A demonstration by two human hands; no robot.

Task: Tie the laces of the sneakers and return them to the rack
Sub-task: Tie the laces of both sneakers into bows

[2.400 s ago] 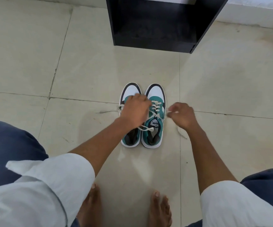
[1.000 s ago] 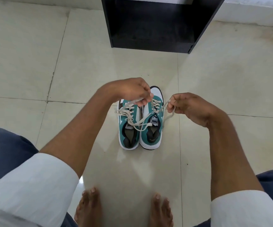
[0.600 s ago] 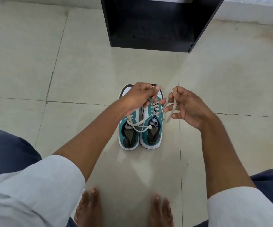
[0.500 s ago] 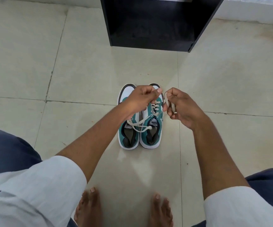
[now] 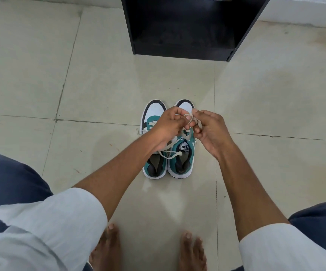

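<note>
Looks like a home here — indoors, down at floor level. The floor [image 5: 265, 106] is large pale glossy tile with dark grout lines, a little scuffed and stained, catching soft reflections. Straight beyond the sneakers [image 5: 168, 153] stands a black open-fronted rack [image 5: 187, 26], its lowest compartment dark, set against a white wall base [image 5: 304, 12] that runs off to the rack's right. Nearer than the sneakers, bare feet [image 5: 107, 249] on the tile — someone crouching in loose white sleeves [image 5: 56, 218] and blue trousers [image 5: 6, 182]. A pair of teal-and-white sneakers parked on the floor before a rack: a hallway or entry corner of a house.
</note>
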